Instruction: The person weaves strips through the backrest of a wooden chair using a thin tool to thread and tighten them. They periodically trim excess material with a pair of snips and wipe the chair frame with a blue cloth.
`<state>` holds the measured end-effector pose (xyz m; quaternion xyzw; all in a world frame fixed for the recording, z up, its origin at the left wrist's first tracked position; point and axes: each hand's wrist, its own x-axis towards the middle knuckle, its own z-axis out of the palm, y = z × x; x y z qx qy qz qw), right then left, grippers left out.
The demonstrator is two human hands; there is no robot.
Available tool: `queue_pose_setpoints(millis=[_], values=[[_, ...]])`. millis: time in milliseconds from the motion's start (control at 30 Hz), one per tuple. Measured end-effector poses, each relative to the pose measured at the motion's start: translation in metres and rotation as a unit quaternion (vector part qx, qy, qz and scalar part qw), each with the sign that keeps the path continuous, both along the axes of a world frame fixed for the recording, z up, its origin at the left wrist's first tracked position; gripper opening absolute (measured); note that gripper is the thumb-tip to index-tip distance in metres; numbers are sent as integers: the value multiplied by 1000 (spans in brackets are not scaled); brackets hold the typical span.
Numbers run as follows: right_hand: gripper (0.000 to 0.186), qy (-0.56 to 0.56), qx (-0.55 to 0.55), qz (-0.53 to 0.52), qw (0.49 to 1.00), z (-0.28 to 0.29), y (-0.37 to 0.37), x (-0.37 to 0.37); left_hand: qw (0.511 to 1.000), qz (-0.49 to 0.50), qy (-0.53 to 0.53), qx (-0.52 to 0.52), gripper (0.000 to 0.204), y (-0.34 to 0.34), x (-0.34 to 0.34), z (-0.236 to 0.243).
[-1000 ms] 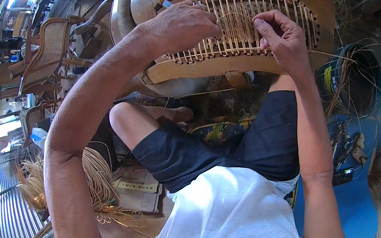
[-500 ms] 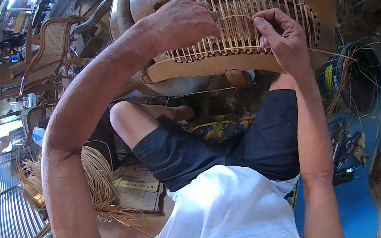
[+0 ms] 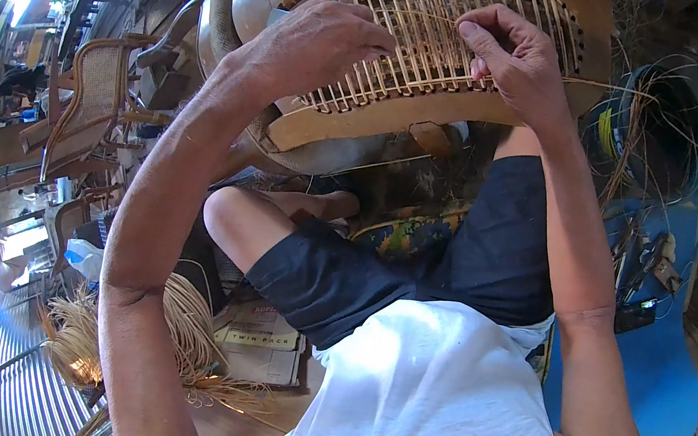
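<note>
In front of me a wooden chair frame [image 3: 364,128] carries a row of pale cane strands [image 3: 431,1], laced through holes along its curved edge. My right hand [image 3: 517,66] is over the right half of the strands, thumb and forefinger pinched on a thin cane strand [image 3: 433,17] that crosses the others. Another cane length [image 3: 606,86] trails out to the right from beneath that hand. My left hand [image 3: 319,39] hovers at the left end of the weaving with its fingers curled. A pale blue bit shows beside it; what it grips, if anything, is hidden.
Caned chairs [image 3: 92,106] stand at the left. Bundled cane [image 3: 189,321] lies by my left arm, near a flattened printed carton [image 3: 258,346]. To the right are a dark tub [image 3: 660,122] with loose strands and a blue mat [image 3: 654,380] with tools [image 3: 659,270] on it.
My left hand has drawn slightly left and down, away from the strands. The right hand has shifted slightly left and up, keeping its pinch. The view has tilted a little.
</note>
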<state>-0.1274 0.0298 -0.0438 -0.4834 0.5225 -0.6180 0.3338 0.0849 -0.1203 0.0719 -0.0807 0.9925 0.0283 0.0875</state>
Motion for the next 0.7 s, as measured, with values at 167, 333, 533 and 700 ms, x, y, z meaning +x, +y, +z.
queue_pose_setpoints(millis=[167, 333, 533, 700], values=[[24, 12, -1, -1, 1000, 0, 0, -1, 998, 6, -59, -37, 25, 5, -5, -3], [23, 10, -9, 11, 1000, 0, 1, -3, 995, 0, -83, -54, 24, 9, -9, 2], [23, 12, 1, -1, 1000, 2, 2, 0, 992, -4, -111, -56, 24, 6, -14, 7], [24, 3, -9, 6, 1000, 1, 1, -2, 992, 3, -115, -43, 24, 1, -13, 5]])
